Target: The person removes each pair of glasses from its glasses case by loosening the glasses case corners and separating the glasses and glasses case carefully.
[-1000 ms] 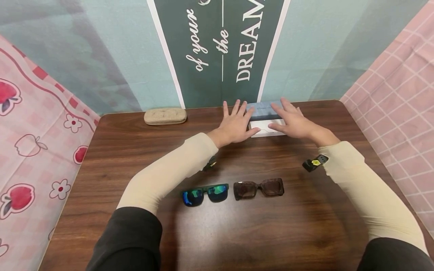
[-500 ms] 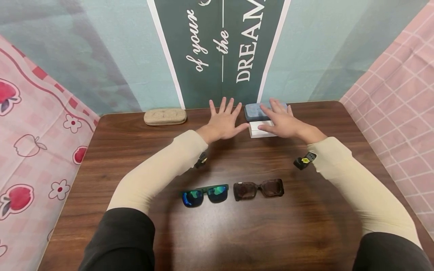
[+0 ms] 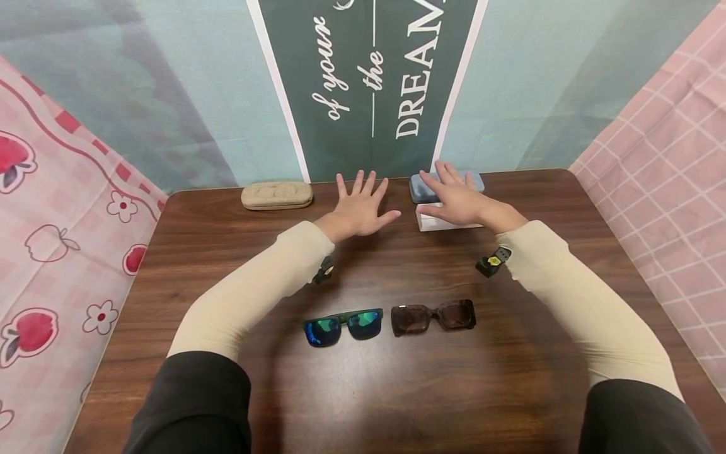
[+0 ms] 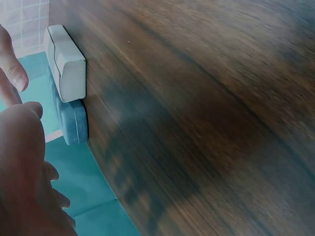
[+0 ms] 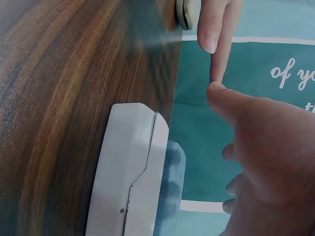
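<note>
My left hand [image 3: 358,211] hovers over the far part of the table, fingers spread and nothing in it. To its right, my right hand [image 3: 460,203] is held out above two glasses cases with its fingers straight, partly hiding both. One is a white hinged case [image 5: 120,172]; right behind it lies a blue case [image 3: 421,190]. In the left wrist view the white case [image 4: 69,73] and blue case [image 4: 75,125] lie side by side beyond the thumb. Sunglasses with blue-green mirrored lenses [image 3: 364,324] and brown tortoiseshell sunglasses [image 3: 456,314] lie nearer the body.
A beige fabric-look glasses case [image 3: 276,195] lies at the back left edge of the brown wooden table [image 3: 363,403]. Behind the table hangs a green cloth with white lettering [image 3: 371,94]. Pink patterned cloths [image 3: 62,252] line both sides.
Both hands have moved left with fingers spread. The left hand has come away from the two cases at the right, and more of the blue one shows. Cases and sunglasses have stayed put.
</note>
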A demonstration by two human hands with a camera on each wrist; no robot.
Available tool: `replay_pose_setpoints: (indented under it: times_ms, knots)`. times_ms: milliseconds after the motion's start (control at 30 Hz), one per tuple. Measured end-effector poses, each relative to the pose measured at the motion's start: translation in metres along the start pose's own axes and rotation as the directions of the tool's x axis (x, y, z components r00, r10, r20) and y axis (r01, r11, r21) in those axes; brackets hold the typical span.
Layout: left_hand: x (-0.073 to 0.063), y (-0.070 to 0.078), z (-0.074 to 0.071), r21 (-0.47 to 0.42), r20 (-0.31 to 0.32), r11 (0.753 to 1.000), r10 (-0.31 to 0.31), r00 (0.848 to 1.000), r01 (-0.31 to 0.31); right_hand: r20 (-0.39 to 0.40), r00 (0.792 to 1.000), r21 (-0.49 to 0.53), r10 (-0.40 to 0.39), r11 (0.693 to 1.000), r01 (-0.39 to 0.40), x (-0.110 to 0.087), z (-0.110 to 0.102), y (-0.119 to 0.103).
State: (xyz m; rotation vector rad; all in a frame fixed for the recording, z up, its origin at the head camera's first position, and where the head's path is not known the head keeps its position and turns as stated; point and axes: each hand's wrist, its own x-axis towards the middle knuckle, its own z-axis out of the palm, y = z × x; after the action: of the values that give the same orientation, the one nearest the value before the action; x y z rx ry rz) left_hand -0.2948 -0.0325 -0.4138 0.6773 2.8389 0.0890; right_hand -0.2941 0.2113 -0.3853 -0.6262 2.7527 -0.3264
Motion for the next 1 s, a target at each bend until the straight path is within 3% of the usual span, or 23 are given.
replay_pose_setpoints:
  times_ms: [1000]
  knots:
    - [-0.013, -0.035, 0.001, -0.030, 0.010, 0.998, -0.053, 0.999, 0.054, 0.048, 0.998, -0.042, -0.035, 0.998, 0.037, 0.031, 0.003, -0.047]
